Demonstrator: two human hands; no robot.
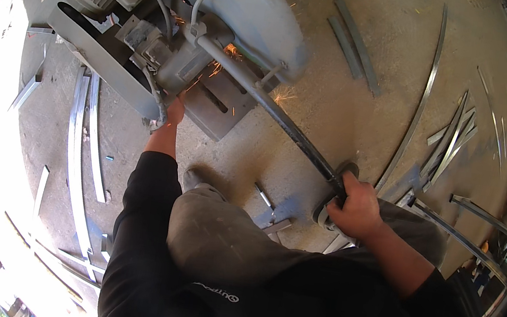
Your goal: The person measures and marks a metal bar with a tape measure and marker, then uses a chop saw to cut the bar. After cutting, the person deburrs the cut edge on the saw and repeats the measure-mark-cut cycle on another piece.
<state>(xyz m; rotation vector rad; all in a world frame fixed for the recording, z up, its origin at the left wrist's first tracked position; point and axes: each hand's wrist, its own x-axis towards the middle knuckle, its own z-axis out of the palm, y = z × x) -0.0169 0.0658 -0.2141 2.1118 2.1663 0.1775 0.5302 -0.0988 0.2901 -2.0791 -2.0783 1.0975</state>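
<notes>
Grey cut-off saw, handle diagonal

Metalworking workshop
An abrasive cut-off saw throws orange sparks over a concrete floor scattered with long metal strips.

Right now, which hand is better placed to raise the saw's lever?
Likely the right hand: it grips the lever near one end. The left hand is by the cut-off saw, partly hidden.

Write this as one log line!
left hand: partly hidden by grey metal machine; right hand: gripping long dark metal bar; orange sparks: flying
</notes>
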